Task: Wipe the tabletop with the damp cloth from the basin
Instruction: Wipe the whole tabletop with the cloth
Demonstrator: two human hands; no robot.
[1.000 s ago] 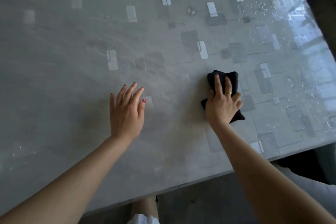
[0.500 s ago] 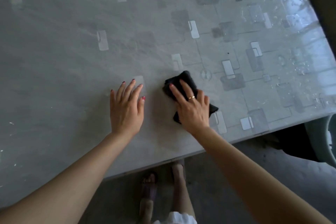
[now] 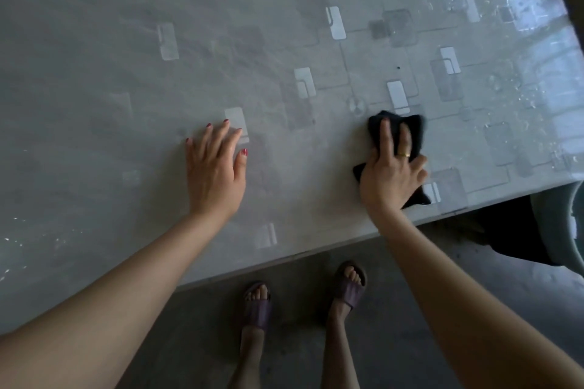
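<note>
Right hand [image 3: 391, 177]: fingers spread, pressing black cloth [image 3: 414, 133] flat on counter [image 3: 126, 73].
Left hand [image 3: 215, 174]: open, palm flat on counter.

The tabletop [image 3: 126, 41] is left bare across its far and left stretches, so free passage is offered there. Near the middle, the way is blocked by the left hand [image 3: 215, 174], laid flat with fingers spread. To the right, room is taken by the right hand [image 3: 392, 174] pressed on the black cloth [image 3: 414, 133] (close to the near edge). Between the two hands an open lane is left.
</note>
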